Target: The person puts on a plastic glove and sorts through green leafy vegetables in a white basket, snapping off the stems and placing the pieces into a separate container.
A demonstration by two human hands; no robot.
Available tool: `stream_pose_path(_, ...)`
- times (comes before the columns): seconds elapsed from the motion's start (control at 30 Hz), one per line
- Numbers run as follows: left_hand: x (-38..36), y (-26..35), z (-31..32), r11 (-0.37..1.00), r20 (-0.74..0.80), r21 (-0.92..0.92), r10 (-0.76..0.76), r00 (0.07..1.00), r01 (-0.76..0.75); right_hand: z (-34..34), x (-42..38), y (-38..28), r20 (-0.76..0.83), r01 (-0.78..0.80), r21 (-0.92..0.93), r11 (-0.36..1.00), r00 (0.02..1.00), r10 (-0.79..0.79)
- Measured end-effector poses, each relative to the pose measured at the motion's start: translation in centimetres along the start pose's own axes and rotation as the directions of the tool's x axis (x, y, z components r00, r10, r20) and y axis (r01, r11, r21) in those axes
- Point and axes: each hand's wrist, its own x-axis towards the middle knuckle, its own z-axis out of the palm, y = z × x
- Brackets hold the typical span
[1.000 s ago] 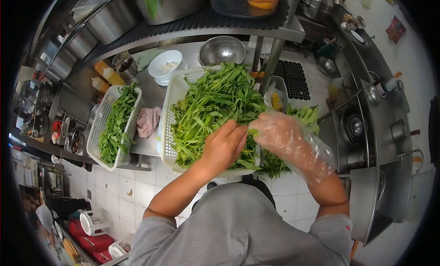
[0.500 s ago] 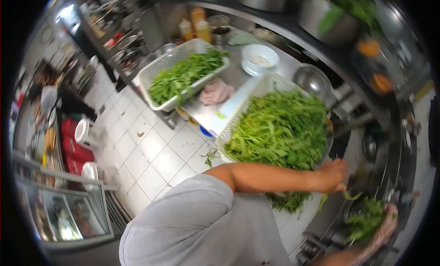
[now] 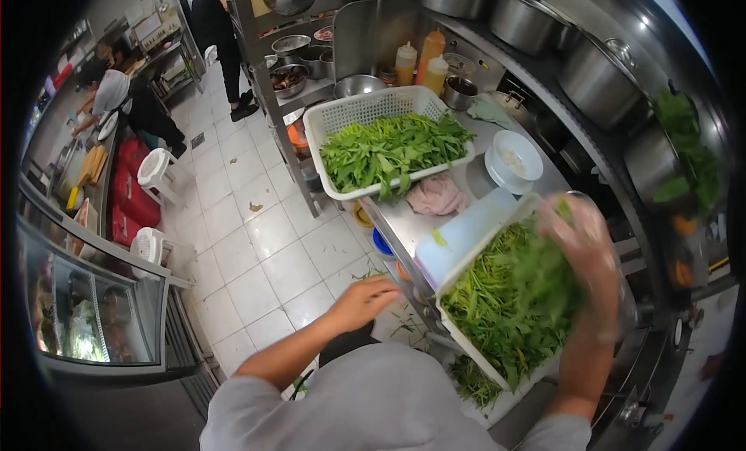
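My right hand, in what looks like a clear glove, grips a blurred bunch of leafy greens over the nearer white basket, which is heaped with cut greens. My left hand is held out over the floor, left of that basket, its fingers extended and holding nothing. Behind stands another white perforated basket of leafy greens. A pink cloth lies between this basket and a pale blue cutting board. A white bowl is beyond the board.
Sauce bottles and a steel pot stand at the counter's back. Large pots line the shelf above. White stools and a glass display case are left. Two other people are in the background.
My right hand has come up from the lower right to the near basket with greens. My left hand has swung left, away from the basket's right side. The view has shifted.
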Motion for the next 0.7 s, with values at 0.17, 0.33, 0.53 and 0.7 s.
stream_pose_path(0.17, -7.0, -5.6, -6.5, 0.955, -0.295, 0.123, -0.225, 0.929, 0.271, 11.3, 14.8, 2.8, 0.696, -0.684, 0.328, 0.652, 0.641, 0.323)
stream_pose_path(0.33, -9.9, -7.5, -9.3, 0.9, -0.407, 0.125, -0.337, 0.849, 0.417, 28.6, 22.7, 4.2, 0.813, -0.716, 0.263, 0.647, 0.526, 0.252)
stream_pose_path(0.53, -12.0, -10.1, -11.6, 0.88, -0.533, 0.205, -0.267, 0.803, 0.429, 42.9, 22.0, -1.2, 0.692, -0.775, 0.049, 0.63, 0.481, 0.538)
stream_pose_path(0.7, -10.4, -9.3, -11.9, 0.888, -0.495, 0.159, -0.307, 0.813, 0.431, 42.0, 20.7, 2.7, 0.557, -0.801, 0.463, 0.379, 0.596, 0.579)
